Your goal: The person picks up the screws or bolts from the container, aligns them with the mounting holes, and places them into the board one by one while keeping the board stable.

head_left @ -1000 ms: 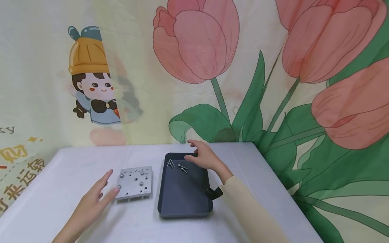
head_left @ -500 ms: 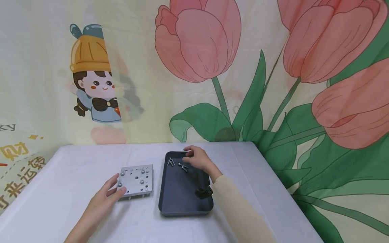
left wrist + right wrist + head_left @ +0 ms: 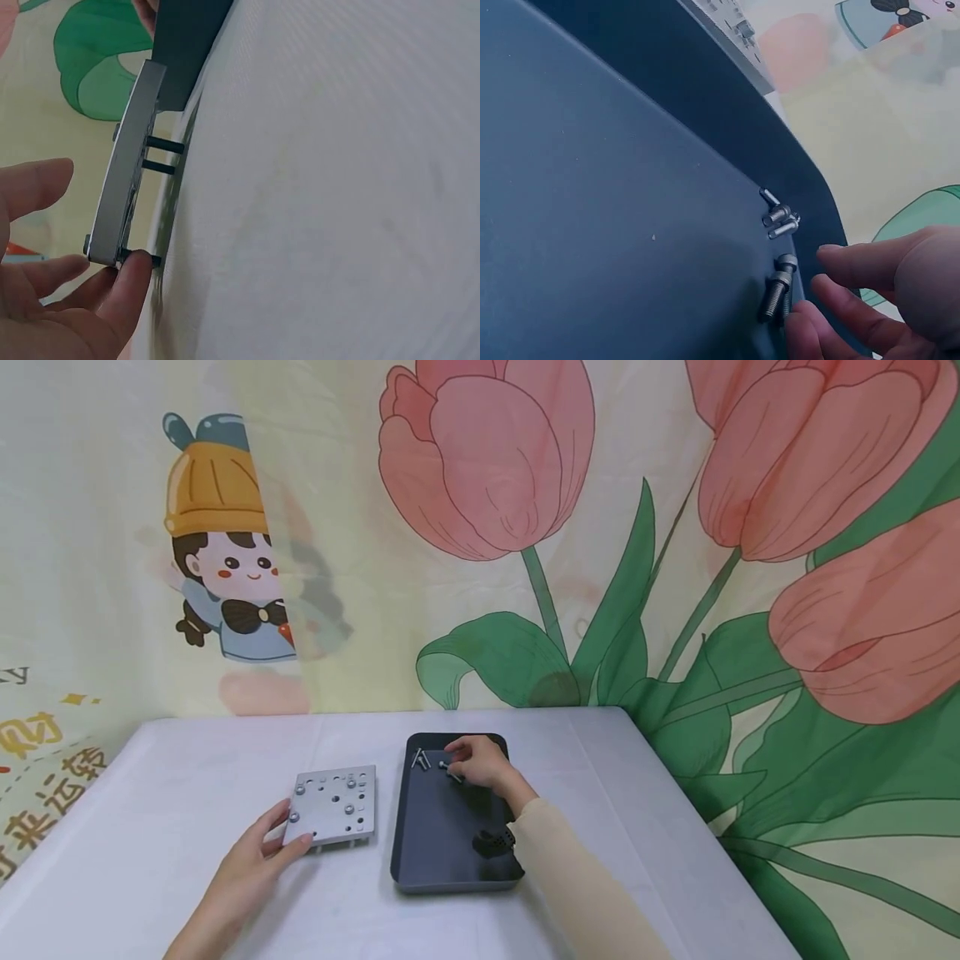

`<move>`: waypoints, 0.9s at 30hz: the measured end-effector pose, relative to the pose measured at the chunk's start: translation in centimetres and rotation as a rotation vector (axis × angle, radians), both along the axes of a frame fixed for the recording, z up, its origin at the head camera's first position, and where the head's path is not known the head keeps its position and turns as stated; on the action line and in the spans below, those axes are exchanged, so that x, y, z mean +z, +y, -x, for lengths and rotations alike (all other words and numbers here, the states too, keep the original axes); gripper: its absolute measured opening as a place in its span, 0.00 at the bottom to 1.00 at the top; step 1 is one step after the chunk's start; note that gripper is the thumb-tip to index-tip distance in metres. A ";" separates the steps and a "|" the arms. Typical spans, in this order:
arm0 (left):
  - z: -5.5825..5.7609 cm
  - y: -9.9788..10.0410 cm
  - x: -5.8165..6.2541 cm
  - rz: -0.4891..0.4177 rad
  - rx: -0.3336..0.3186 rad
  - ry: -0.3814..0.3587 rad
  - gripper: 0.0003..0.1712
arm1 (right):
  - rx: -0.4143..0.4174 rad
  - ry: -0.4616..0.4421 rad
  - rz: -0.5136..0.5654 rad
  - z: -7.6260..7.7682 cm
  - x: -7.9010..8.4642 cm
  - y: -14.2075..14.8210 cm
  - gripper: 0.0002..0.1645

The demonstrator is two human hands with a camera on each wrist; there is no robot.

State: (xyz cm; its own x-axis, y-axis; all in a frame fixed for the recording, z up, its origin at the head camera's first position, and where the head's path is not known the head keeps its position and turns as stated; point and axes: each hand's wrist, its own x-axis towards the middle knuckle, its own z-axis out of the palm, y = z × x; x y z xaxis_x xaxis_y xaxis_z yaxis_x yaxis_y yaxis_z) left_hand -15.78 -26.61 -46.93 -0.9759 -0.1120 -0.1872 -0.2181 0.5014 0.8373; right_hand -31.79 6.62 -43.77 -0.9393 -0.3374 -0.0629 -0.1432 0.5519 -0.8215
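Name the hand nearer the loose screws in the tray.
Right. The right hand is over the tray, close beside the loose screws; the left hand is away from them, at the metal plate.

free: near-left of tray | tight: gap to plate | obstacle: sidewall beside screws

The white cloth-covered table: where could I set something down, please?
The table is bare behind the silver square metal plate and right of the dark rectangular tray, beyond the beige sleeve. Crowded: the tray's far end, with silver screws and the right hand, and the plate's left side, with the left hand.
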 end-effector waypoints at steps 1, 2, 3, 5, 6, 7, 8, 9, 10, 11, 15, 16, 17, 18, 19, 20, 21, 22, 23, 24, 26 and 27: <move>0.0 0.0 -0.1 0.003 0.001 0.001 0.58 | -0.002 -0.004 0.004 0.0 -0.1 0.0 0.21; 0.1 -0.1 -0.2 -0.001 0.002 0.001 0.58 | -0.005 -0.008 0.006 0.0 -0.2 0.0 0.21; 0.1 -0.1 -0.2 -0.001 0.003 -0.001 0.58 | -0.011 -0.011 0.004 0.0 -0.3 0.0 0.20; 0.2 -0.1 -0.3 0.001 0.008 -0.007 0.57 | -0.023 -0.023 0.000 0.0 -0.6 0.0 0.20; 0.2 -0.2 -0.4 0.003 0.011 -0.012 0.57 | -0.027 -0.028 -0.002 0.0 -0.7 0.0 0.19; 0.2 -0.2 -0.4 0.006 0.013 -0.014 0.57 | -0.030 -0.033 -0.004 0.0 -0.8 0.0 0.19; 0.2 -0.2 -0.5 0.008 0.018 -0.020 0.57 | -0.032 -0.038 -0.005 0.0 -0.9 0.0 0.18; 0.2 -0.2 -0.5 0.009 0.020 -0.023 0.56 | -0.033 -0.038 -0.007 0.0 -1.0 0.0 0.18; 0.2 -0.3 -0.5 0.010 0.022 -0.025 0.56 | -0.031 -0.039 -0.008 -0.1 -1.1 0.0 0.18; 0.2 -0.3 -0.5 0.007 0.022 -0.027 0.56 | -0.031 -0.041 -0.009 -0.1 -1.2 0.0 0.18; 0.2 -0.4 -0.4 0.004 0.020 -0.026 0.56 | -0.024 -0.031 -0.023 -0.1 -1.3 0.0 0.17; 0.2 -0.5 -0.4 0.004 0.018 -0.025 0.56 | -0.018 -0.023 -0.037 0.0 -1.4 0.0 0.16; 0.2 -0.5 -0.4 0.003 0.016 -0.025 0.55 | -0.010 -0.013 -0.053 0.0 -1.5 -0.1 0.16; 0.1 -0.5 -0.5 0.005 0.017 -0.024 0.55 | -0.002 0.000 -0.069 0.1 -1.5 -0.2 0.15; 0.1 -0.5 -0.5 0.003 0.016 -0.024 0.54 | 0.004 0.016 -0.090 0.2 -1.6 -0.3 0.15; 0.1 -0.5 -0.5 0.004 0.017 -0.024 0.54 | 0.010 0.031 -0.114 0.2 -1.7 -0.4 0.14; 0.0 -0.5 -0.5 0.005 0.017 -0.025 0.53 | 0.015 0.045 -0.137 0.2 -1.7 -0.5 0.13; 0.0 -0.5 -0.4 0.003 0.019 -0.027 0.53 | 0.020 0.058 -0.159 0.3 -1.8 -0.6 0.13; 0.1 -0.5 -0.4 0.006 0.022 -0.029 0.53 | 0.023 0.067 -0.178 0.3 -1.8 -0.6 0.12; 0.1 -0.5 -0.5 0.010 0.025 -0.030 0.53 | 0.025 0.074 -0.195 0.3 -1.8 -0.7 0.11; 0.2 -0.4 -0.5 0.018 0.033 -0.037 0.52 | 0.031 0.087 -0.223 0.3 -1.8 -0.7 0.10; 0.3 -0.4 -0.4 0.022 0.037 -0.038 0.52 | 0.036 0.095 -0.236 0.3 -1.8 -0.7 0.10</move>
